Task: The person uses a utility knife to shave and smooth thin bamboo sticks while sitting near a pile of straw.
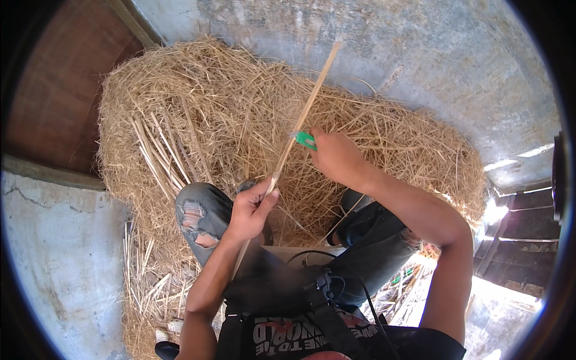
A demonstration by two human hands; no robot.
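Note:
My left hand point(252, 210) is closed round a long, thin, pale strip of split bamboo or wood point(315, 93), which slants from my lap up toward the far wall. In my right hand point(336, 157) is a green-handled utility knife point(306, 140), gripped by its handle. Its blade meets the strip a little above the left hand, at about the strip's middle. Below the left hand, the strip's lower end passes beside my forearm.
Dry straw point(240, 102) is heaped before me against a grey-blue wall point(420, 54). Several pale sticks point(159, 150) lie on it at the left. More cut strips point(153, 288) are scattered by my left leg. A brown panel point(57, 90) stands far left, dark slats point(528, 240) at right.

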